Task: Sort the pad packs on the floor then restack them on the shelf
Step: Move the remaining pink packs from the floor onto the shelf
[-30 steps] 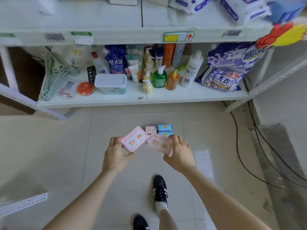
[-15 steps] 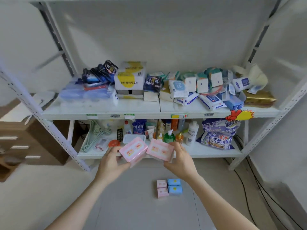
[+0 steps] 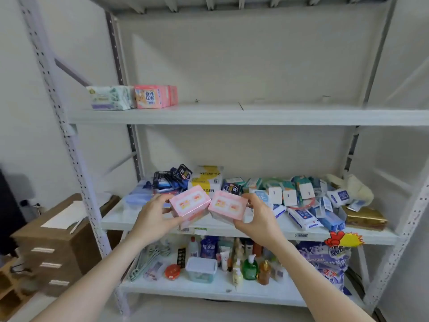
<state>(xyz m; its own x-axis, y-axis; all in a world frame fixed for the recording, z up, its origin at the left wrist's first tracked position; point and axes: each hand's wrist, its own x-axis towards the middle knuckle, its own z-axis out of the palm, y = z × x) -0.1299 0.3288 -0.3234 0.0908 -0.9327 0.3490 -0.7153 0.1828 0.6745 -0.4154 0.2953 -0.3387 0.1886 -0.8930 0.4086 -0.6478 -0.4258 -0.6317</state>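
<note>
White metal shelf [image 3: 232, 116] w/ clutter; left hand [image 3: 154, 216], right hand [image 3: 257, 218] each gripping pink pad pack [image 3: 189, 204].

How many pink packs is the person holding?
2. One pink pack is in the left hand, the other pink pack in the right hand. They sit side by side, corners nearly touching, in front of the middle shelf.
</note>
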